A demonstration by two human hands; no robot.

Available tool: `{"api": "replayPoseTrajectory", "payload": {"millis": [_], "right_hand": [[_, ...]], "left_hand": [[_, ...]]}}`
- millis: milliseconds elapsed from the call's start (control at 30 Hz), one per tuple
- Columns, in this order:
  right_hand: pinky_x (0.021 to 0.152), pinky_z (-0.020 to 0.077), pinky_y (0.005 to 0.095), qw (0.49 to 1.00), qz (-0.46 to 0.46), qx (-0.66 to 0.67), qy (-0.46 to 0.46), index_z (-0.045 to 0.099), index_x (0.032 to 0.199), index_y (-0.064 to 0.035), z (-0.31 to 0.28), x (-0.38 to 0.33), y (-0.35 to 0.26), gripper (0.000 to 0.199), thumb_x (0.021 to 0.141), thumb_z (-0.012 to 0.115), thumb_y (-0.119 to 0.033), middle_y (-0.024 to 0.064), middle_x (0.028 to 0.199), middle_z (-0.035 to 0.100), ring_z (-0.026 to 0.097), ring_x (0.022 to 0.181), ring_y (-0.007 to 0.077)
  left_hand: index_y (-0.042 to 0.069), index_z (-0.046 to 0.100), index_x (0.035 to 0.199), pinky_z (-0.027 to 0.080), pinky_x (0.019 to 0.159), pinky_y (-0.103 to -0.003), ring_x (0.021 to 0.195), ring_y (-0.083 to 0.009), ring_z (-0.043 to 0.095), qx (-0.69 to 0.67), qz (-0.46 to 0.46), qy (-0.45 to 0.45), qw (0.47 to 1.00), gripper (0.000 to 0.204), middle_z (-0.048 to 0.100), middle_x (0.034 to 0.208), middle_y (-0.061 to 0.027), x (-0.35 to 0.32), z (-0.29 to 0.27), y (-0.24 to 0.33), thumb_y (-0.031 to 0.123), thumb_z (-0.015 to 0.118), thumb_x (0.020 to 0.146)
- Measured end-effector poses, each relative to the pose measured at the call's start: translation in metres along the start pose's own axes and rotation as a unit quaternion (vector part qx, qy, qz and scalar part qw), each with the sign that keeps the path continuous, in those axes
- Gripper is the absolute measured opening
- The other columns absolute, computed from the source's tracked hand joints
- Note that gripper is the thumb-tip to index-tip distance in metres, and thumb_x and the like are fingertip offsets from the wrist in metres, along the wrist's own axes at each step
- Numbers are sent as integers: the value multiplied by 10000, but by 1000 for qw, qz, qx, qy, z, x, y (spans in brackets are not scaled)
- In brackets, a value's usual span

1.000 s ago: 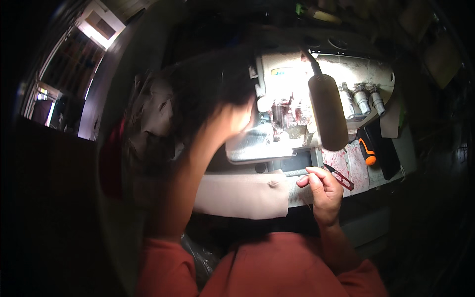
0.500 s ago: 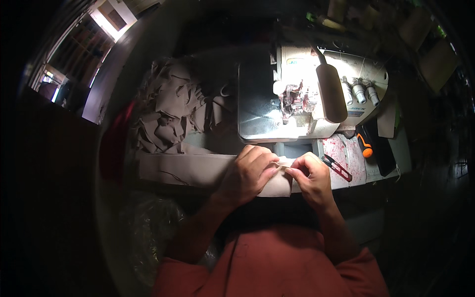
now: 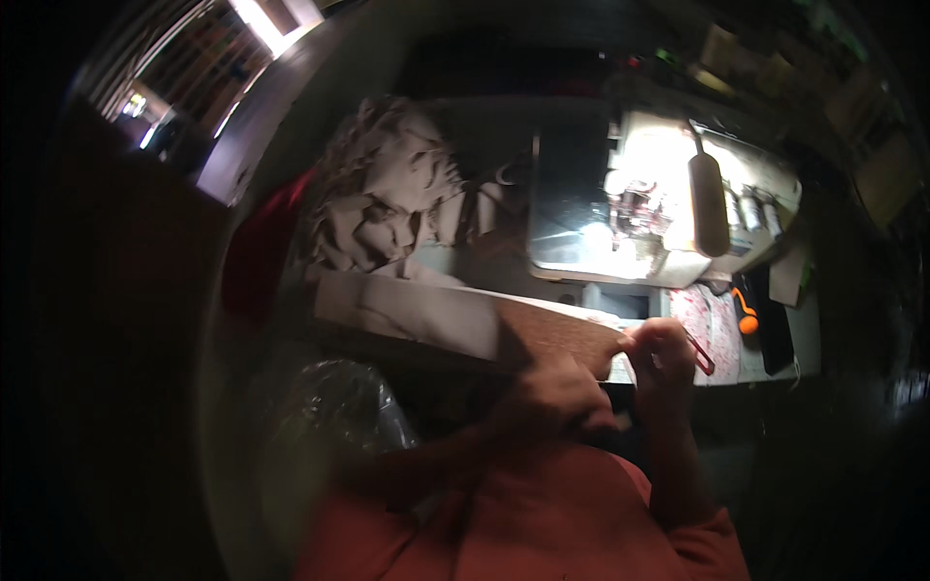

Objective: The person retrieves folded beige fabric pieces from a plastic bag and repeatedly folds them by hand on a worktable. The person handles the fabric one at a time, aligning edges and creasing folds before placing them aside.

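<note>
A long strip of cloth (image 3: 407,312) lies along the front of the table, pale at its left part and brown and textured toward its right end. My right hand (image 3: 665,356) pinches the right end of this strip between thumb and fingers. Just left of it and lower, my left hand (image 3: 562,392) is curled at the strip's lower edge, its thumb near the cloth end; motion blurs it and some fingers are hidden. Behind my right hand, a pair of red-handled thread snips (image 3: 701,354) partly shows.
A sewing machine (image 3: 668,257) under a bright lamp stands beyond my hands, with a dark glossy plate (image 3: 572,203) at its left. Crumpled pale cloth pieces (image 3: 387,194) pile up at left. An orange-handled tool (image 3: 747,318) lies at right; clear plastic (image 3: 339,402) hangs below the table.
The view has shifted, so the table appears farther right. My left hand has come down toward my body. The cloth's right part now shows a brown face; my right hand keeps its pinch.
</note>
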State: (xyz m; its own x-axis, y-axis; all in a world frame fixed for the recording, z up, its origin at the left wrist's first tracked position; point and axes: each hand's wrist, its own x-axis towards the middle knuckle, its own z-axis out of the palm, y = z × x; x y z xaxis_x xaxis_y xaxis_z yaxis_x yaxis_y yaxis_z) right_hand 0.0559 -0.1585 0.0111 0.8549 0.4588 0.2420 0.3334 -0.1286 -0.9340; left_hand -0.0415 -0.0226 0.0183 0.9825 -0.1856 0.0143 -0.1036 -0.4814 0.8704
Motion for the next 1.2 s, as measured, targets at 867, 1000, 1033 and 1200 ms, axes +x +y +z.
{"api": "replayPoseTrajectory", "payload": {"millis": [867, 1000, 1033, 1200], "right_hand": [[599, 429, 269, 983, -39, -178, -29, 540, 933, -36, 7, -2, -6, 243, 699, 580, 15, 89, 870, 556, 522, 683, 175], [608, 438, 284, 979, -50, -130, -148, 541, 900, -32, 34, 3, -33, 223, 687, 584, 17, 95, 862, 552, 530, 677, 187], [620, 445, 301, 973, -68, -128, -178, 545, 892, -34, 40, 5, -33, 212, 687, 590, 0, 108, 866, 557, 543, 685, 215], [645, 439, 334, 959, -86, -167, -213, 544, 875, -34, 49, 3, -20, 194, 689, 597, -40, 121, 833, 561, 552, 725, 260]], "left_hand": [[52, 503, 1050, 403, 790, -351, 928, -254, 484, 309, -170, 446, 823, 356, 507, 970, -104, -103, -132, -66, 88, 585, 706], [85, 516, 1022, 398, 817, -362, 969, -240, 467, 469, -70, 236, 848, 369, 504, 983, -77, -103, -130, -54, 78, 595, 661], [91, 518, 1017, 399, 822, -364, 970, -237, 468, 489, -49, 210, 845, 370, 506, 978, -71, -100, -133, -60, 81, 598, 656], [70, 548, 983, 401, 858, -345, 991, -237, 476, 453, 10, 137, 881, 356, 515, 1013, -74, -91, -144, -71, 75, 620, 635]]}}
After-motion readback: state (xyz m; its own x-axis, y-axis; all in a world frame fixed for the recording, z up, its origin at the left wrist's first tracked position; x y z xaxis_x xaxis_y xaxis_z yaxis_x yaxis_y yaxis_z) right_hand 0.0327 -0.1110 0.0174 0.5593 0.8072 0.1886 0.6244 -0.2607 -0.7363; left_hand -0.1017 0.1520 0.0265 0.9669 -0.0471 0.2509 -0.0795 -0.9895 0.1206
